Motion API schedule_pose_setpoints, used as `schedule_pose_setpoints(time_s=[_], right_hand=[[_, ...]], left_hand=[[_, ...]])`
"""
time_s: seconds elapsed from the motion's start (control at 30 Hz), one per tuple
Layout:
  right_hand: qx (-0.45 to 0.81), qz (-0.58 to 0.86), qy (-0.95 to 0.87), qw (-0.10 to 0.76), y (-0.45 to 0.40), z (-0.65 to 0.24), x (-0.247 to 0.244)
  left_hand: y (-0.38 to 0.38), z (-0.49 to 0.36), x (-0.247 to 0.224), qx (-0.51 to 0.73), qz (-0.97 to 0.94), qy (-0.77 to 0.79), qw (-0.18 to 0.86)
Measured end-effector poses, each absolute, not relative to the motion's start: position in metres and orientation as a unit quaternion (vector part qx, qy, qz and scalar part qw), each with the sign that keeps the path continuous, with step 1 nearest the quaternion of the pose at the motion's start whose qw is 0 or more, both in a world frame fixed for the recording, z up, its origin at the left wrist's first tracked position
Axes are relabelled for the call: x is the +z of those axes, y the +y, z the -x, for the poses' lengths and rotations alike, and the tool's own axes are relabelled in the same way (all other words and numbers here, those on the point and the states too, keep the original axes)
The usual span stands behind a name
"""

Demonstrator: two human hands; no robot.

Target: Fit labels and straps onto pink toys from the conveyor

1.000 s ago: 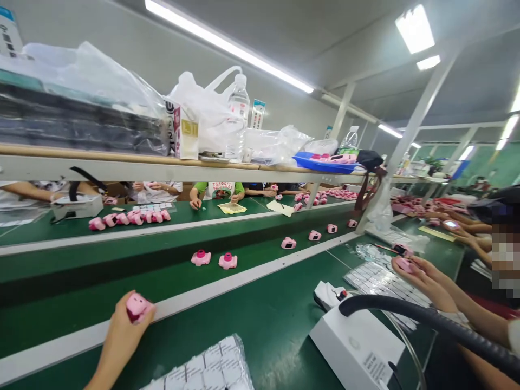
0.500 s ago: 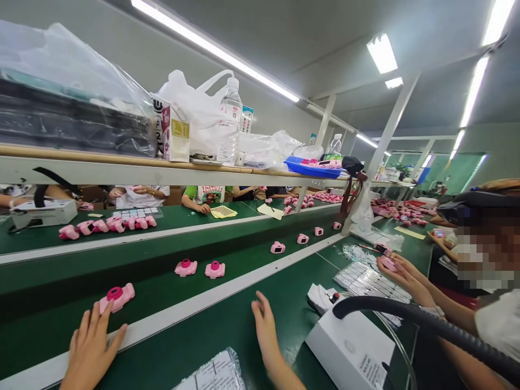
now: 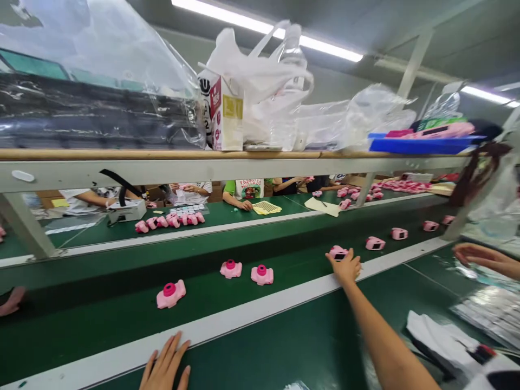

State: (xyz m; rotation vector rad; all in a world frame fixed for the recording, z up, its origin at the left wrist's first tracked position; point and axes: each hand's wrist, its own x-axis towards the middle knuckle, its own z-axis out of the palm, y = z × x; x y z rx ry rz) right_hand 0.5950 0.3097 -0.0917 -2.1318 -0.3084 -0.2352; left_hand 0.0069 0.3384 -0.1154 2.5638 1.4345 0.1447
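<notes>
1. Small pink toy-like camera with a dark rectangular screen (image 3: 338, 253): lies on the long green belt (image 3: 296, 259), screen side facing the viewer, at the right hand (image 3: 344, 264).
2. Right hand: thumb and fingers stand at opposite sides of that camera, with the arm crossing the white rail (image 3: 227, 315). Whether the grip is clamped cannot be confirmed.
3. Left hand (image 3: 163, 365): grip empty, fingers apart, resting palm down at the near edge of the white rail (partly cut off by the frame).
4. Right of the handled camera: four more pink cameras (image 3: 375, 243) in a receding line on the belt, screens visible on the nearer ones.
5. Left of it: three pink cameras with round magenta lenses (image 3: 262, 274), two near each other, the third well apart and nearer the left hand.
6. Near side: smooth green counter (image 3: 284, 336); at its right, a blurred white device (image 3: 450, 346) and a co-worker's hand (image 3: 487, 259).
7. Far side: row of pink cameras (image 3: 173, 220) beside a white box-shaped device with a black strap (image 3: 127, 211); co-workers seated beyond.
8. Overhead shelf (image 3: 260, 169): clear plastic bags, printed carton (image 3: 227, 116), shallow blue tray (image 3: 422, 144) bearing pink parts.
</notes>
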Motion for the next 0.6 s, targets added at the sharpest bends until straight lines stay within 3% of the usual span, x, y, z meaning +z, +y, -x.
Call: schedule_pose_setpoints(time_s=[0.2,0.4,0.6], right_hand=[[-0.059,0.886,-0.151,0.435,0.330,-0.627,-0.104],[-0.062,0.852,-0.169,0.491,0.337,-0.579,-0.088],[-0.044,0.777,-0.345,0.525,0.321,-0.446,-0.046]], left_hand=[[0.340,-0.005,-0.120,0.062,-0.860,0.497,0.098],[0.336,-0.001,-0.128,0.124,-0.853,0.499,0.089],[0.331,-0.006,-0.095,0.343,-0.757,0.480,0.282]])
